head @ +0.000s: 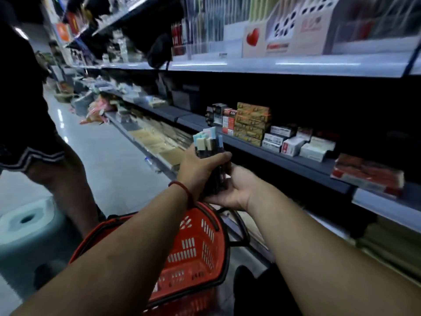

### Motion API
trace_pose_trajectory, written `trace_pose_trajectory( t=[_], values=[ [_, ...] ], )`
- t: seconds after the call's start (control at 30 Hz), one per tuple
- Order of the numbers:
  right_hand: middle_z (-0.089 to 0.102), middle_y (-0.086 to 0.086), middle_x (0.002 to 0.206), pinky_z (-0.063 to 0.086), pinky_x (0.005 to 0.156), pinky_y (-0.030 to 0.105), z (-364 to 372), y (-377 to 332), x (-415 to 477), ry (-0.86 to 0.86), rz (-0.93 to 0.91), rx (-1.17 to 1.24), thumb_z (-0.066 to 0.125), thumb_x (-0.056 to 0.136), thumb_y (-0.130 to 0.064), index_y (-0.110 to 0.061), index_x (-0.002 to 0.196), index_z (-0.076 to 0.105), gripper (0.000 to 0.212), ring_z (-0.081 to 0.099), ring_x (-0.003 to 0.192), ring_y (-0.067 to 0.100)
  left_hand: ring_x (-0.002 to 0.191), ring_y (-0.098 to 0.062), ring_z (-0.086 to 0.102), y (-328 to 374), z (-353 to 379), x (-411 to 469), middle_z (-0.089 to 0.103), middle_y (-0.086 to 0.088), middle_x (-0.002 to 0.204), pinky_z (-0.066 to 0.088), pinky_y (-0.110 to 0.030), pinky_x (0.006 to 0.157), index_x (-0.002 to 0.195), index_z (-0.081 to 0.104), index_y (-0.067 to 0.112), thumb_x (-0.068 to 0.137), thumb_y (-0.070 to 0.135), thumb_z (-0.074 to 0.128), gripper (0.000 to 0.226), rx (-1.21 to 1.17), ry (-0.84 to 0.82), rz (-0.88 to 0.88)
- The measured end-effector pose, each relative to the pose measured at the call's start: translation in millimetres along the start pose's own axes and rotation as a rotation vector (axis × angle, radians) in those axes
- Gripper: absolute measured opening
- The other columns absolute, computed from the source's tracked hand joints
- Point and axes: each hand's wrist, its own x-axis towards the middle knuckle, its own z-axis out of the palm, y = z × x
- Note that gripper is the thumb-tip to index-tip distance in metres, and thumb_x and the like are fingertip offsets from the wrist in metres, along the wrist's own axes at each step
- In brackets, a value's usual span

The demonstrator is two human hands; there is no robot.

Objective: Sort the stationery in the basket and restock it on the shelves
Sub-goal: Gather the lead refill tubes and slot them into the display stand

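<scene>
Head view, mid-frame: left hand [200, 169] gripped an upright bundle of dark, pastel-topped pens [208, 142]; right hand [237, 188] cradled its base, fingers hidden; dark shelf [296, 161] lay rightward.

Two forearms [141, 242], bare along their whole visible length. A thin red cord bracelet [181, 185] circles the left wrist, just behind the left hand [198, 169].

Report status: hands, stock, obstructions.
Left hand grips stationery bundle, right hand holds its base. Bundle above red basket, not yet shelved. Person standing in aisle, left.
</scene>
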Motion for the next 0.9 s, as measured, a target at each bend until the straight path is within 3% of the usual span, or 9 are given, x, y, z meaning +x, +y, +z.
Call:
trace_pose_trajectory(
  t=[0.07,0.23,0.4,0.53,0.6,0.7,0.8,0.9],
  values=[
    [0.075,0.022,0.089,0.042,0.09,0.056,1.5,-7.5,-17.6,-0.004,-0.046,0.0,0.041,0.105,-0.037,-0.002,0.101,0.071,0.046,0.064,0.092,0.038,0.079,-0.017,0.072,7.8,12.2,-2.7,0.073,-0.002,0.082,0.059,-0.031,0.071,0.101,0.068,0.008,0.072,0.006,0.086,0.034,0.011,-0.028,0.015],
    [0.074,0.022,0.104,0.043,0.091,0.058,2.1,-25.8,-40.6,0.055,-0.131,0.039,0.046,0.104,-0.036,-0.005,0.112,0.07,0.041,0.063,0.101,0.038,0.089,-0.025,0.074,25.7,36.4,-4.0,0.076,-0.01,0.092,0.062,-0.038,0.08,0.101,0.068,0.011,0.072,0.009,0.087,0.035,0.021,-0.123,0.024],
    [0.074,0.024,0.087,0.041,0.09,0.059,-5.8,-44.7,-68.4,0.098,-0.223,0.06,0.041,0.107,-0.03,0.0,0.108,0.066,0.039,0.059,0.112,0.037,0.09,-0.026,0.074,30.9,63.4,3.9,0.076,-0.013,0.096,0.062,-0.036,0.078,0.109,0.065,0.003,0.072,0.01,0.087,0.044,-0.011,-0.194,0.047],
    [0.073,0.021,0.101,0.041,0.094,0.062,-23.0,-58.6,-85.7,0.162,-0.301,0.093,0.037,0.109,-0.024,-0.001,0.112,0.067,0.038,0.057,0.124,0.039,0.084,-0.023,0.074,24.5,95.5,4.1,0.076,-0.017,0.094,0.061,-0.038,0.077,0.101,0.071,0.003,0.075,0.008,0.085,0.03,-0.037,-0.267,0.031],
    [0.071,0.021,0.106,0.044,0.089,0.061,-35.4,-64.5,-91.4,0.209,-0.329,0.142,0.038,0.109,-0.027,-0.001,0.113,0.067,0.039,0.058,0.121,0.039,0.086,-0.024,0.074,21.5,115.1,1.8,0.076,-0.017,0.094,0.061,-0.039,0.079,0.099,0.072,0.003,0.077,0.008,0.083,0.025,-0.05,-0.309,0.033],
    [0.074,0.022,0.095,0.048,0.075,0.055,-55.4,-77.1,-103.7,0.28,-0.404,0.204,0.038,0.11,-0.028,0.0,0.102,0.066,0.041,0.063,0.101,0.038,0.088,-0.027,0.075,16.5,146.2,4.2,0.077,-0.014,0.092,0.061,-0.041,0.079,0.099,0.073,0.005,0.081,0.009,0.081,0.021,-0.09,-0.353,0.027],
    [0.07,0.021,0.102,0.042,0.093,0.058,-79.0,-92.1,-120.1,0.302,-0.451,0.204,0.035,0.109,-0.019,0.002,0.102,0.066,0.038,0.059,0.117,0.038,0.079,-0.027,0.075,15.4,180.8,4.4,0.076,-0.015,0.085,0.059,-0.038,0.072,0.097,0.071,-0.001,0.084,0.005,0.075,0.014,-0.22,-0.408,-0.05],
    [0.074,0.02,0.083,0.044,0.093,0.06,-109.5,-105.6,-138.3,0.41,-0.463,0.071,0.035,0.107,-0.021,-0.005,0.092,0.065,0.037,0.065,0.103,0.039,0.078,-0.028,0.07,11.5,217.4,3.1,0.072,-0.019,0.087,0.06,-0.038,0.071,0.101,0.067,-0.008,0.088,0.001,0.069,0.016,-0.335,-0.484,-0.164]
  ],
)
